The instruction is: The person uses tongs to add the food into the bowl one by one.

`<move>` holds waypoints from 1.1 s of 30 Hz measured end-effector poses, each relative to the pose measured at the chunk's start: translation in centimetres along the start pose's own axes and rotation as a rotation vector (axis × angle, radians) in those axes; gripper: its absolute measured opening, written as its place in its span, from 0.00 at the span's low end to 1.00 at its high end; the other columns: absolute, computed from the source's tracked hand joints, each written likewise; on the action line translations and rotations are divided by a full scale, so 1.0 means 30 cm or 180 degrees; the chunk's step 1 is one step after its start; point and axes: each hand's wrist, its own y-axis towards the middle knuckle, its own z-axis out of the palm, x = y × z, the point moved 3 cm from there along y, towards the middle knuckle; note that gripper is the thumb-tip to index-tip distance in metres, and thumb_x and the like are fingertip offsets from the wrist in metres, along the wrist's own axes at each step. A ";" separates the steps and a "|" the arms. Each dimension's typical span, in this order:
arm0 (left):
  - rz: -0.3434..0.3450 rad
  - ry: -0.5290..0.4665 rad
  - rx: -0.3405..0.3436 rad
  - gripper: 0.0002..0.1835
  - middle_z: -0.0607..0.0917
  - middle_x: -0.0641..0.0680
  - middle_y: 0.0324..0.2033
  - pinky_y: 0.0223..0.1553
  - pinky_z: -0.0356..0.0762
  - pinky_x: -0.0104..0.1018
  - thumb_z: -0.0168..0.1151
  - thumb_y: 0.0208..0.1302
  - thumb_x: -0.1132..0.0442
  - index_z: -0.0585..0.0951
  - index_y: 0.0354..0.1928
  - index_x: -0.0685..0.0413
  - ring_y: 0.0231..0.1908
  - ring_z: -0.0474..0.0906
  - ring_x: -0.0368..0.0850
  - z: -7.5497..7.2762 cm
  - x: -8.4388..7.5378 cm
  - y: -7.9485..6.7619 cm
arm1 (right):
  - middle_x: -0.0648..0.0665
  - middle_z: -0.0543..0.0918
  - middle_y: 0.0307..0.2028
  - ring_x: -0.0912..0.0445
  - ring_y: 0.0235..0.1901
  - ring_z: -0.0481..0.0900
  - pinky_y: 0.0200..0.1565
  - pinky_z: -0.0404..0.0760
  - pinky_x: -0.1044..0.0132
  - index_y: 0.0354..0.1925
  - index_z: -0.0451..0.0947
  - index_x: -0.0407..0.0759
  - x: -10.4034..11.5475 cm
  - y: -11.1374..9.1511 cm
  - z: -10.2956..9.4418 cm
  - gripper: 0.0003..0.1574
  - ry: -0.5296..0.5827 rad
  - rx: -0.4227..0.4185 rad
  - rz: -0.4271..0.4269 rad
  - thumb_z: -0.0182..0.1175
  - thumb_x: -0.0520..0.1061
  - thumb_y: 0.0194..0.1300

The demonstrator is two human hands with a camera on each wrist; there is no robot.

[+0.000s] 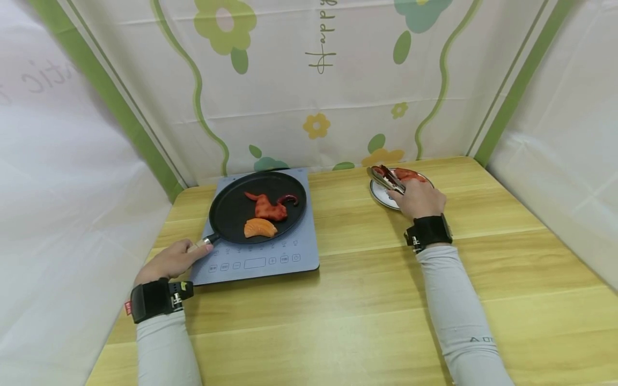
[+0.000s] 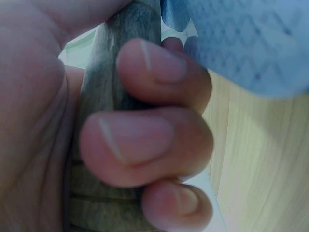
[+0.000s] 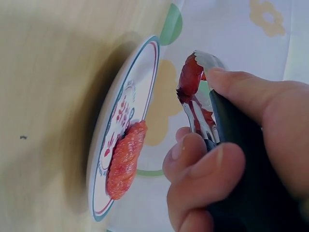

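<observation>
My left hand (image 1: pixel 169 261) grips the handle (image 2: pixel 108 67) of a black frying pan (image 1: pixel 229 214), its fingers curled round it. In the pan lie a red wing-shaped piece (image 1: pixel 269 209), an orange salmon-like slice (image 1: pixel 259 228) and a dark red curled piece (image 1: pixel 289 198). My right hand (image 1: pixel 421 198) holds metal tongs (image 3: pixel 211 60) with dark handles. Between the tongs' tips is a glossy dark red piece (image 3: pixel 190 76), held above a white plate (image 3: pixel 147 63) with a blue-green rim. A red wing-like piece (image 3: pixel 126 162) lies on that plate.
Under the pan is a grey-blue induction cooktop (image 1: pixel 304 252) with touch controls along its front. Cooktop and plate stand on a wooden table (image 1: pixel 362 300). A floral cloth (image 1: pixel 275 91) hangs behind, and white cloth walls (image 1: pixel 565 145) flank the table.
</observation>
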 end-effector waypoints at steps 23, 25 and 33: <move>0.0014 0.0006 -0.0027 0.32 0.66 0.53 0.25 0.26 0.62 0.39 0.51 0.64 0.33 0.67 0.33 0.59 0.25 0.65 0.48 -0.001 -0.003 -0.004 | 0.42 0.77 0.29 0.42 0.27 0.76 0.22 0.67 0.48 0.35 0.77 0.48 0.067 -0.009 -0.020 0.34 -0.0034 -0.0182 -0.0238 0.56 0.76 0.56; 0.0020 0.0009 -0.0030 0.32 0.66 0.53 0.25 0.26 0.62 0.39 0.51 0.64 0.33 0.67 0.33 0.59 0.25 0.65 0.48 -0.001 -0.003 -0.003 | 0.43 0.76 0.28 0.43 0.26 0.75 0.22 0.66 0.48 0.36 0.78 0.50 0.076 -0.013 -0.022 0.33 -0.0068 -0.0148 -0.0269 0.55 0.76 0.57; 0.0035 -0.0004 0.0000 0.32 0.66 0.53 0.25 0.25 0.63 0.39 0.50 0.65 0.33 0.67 0.33 0.60 0.24 0.65 0.47 -0.002 -0.001 0.001 | 0.43 0.73 0.23 0.46 0.21 0.72 0.20 0.64 0.51 0.32 0.74 0.51 0.109 -0.023 -0.025 0.31 -0.0165 -0.0054 -0.0444 0.52 0.75 0.60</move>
